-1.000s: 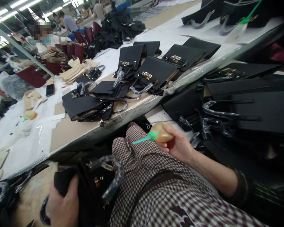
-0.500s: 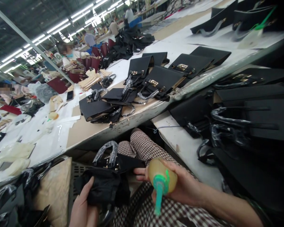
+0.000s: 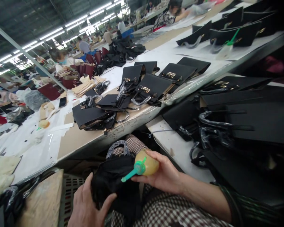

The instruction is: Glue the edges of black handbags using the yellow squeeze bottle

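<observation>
In the head view, my right hand (image 3: 165,173) is wrapped round a squeeze bottle of yellowish glue (image 3: 149,164). The green nozzle of the bottle points down and left, over a black handbag (image 3: 117,170) on my lap. My left hand (image 3: 88,203) holds the near left side of this bag, its thumb lying across the black lining and its fingers along the edge. A plastic-wrapped handle (image 3: 118,146) arches up from the bag's far side. The inside of the bag is dark and hard to make out.
Several black handbags (image 3: 153,86) lie on the long table (image 3: 85,142) ahead. More bags (image 3: 257,116) are stacked on a surface at the right. A wooden board (image 3: 42,198) and a plastic crate (image 3: 69,192) are at the lower left. Other people work farther back.
My right hand has tilted the bottle, swinging its nozzle leftward over the bag. The bag has been turned and lifted, and my left hand has spread wider on its side.
</observation>
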Tool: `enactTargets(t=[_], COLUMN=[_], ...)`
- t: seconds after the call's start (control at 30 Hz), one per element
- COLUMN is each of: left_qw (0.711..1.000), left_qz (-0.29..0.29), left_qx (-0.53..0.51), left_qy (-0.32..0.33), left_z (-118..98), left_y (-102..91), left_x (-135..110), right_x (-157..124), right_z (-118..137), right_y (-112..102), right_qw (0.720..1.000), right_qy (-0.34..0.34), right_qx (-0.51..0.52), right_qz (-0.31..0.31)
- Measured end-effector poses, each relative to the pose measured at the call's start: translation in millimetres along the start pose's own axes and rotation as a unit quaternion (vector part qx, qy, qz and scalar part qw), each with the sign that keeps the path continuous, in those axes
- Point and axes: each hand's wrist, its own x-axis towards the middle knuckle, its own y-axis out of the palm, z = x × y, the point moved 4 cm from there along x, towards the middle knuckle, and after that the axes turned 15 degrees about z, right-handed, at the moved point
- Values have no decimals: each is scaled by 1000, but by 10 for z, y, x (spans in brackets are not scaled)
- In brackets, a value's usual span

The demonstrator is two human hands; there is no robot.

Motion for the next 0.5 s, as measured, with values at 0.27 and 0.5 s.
enactTargets(t=[0.27,0.5], left_qw=[884,944], left_qz=[16,62], left_qx=[217,34], left_qy=[414,322], left_z=[-488,-287], left_y=[286,221], left_x=[401,799], right_x=[114,60], right_z=[-20,107], right_y=[24,-28], right_qw=[999,997], right_qy=[32,61], right_qx=[4,-40], right_qz=[21,40])
